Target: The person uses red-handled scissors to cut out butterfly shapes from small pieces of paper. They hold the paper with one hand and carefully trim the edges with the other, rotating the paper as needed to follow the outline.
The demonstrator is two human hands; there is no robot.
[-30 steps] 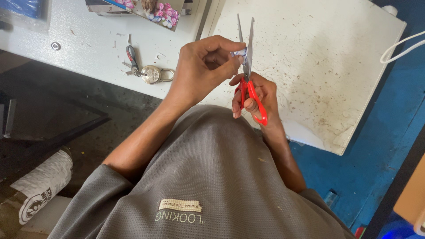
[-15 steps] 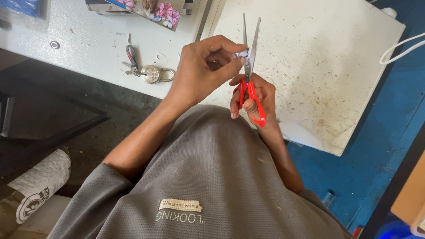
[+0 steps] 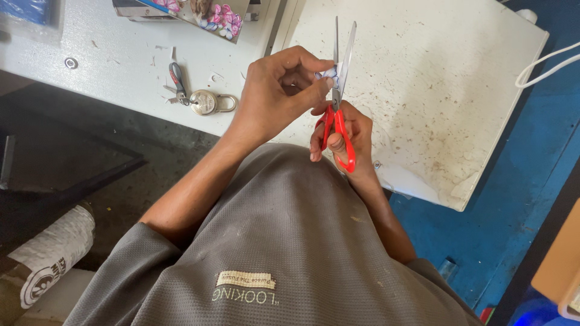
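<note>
White worktable [image 3: 459, 90], speckled and scuffed, lies beyond both hands; a grey-shirted torso [image 3: 284, 241] fills the lower field. On the table, well to the left of the left hand's fingers, rest a padlock [image 3: 208, 101] with its keys [image 3: 176, 81], and farther off a flower-printed card [image 3: 211, 12].

Scissors [image 3: 338, 90], red-handled, stand with the long axis running away from the body, tips pointing to the far edge of the table and handles toward the chest. The blades are parted a little at the tips.

Right hand [image 3: 344, 136] grasps the scissors: its fingers are curled through and around the red loops, directly below the pivot.

Left hand [image 3: 284, 90] is clenched in a pinch, thumb and forefinger closed on a small paper scrap [image 3: 329, 73], white with bluish print.

The scrap projects rightward from the left fingertips and meets the blades just above the pivot, touching or between them; which of the two cannot be told. The left hand is thus the nearer to the scrap, the right lying below it along the scissor axis.
</note>
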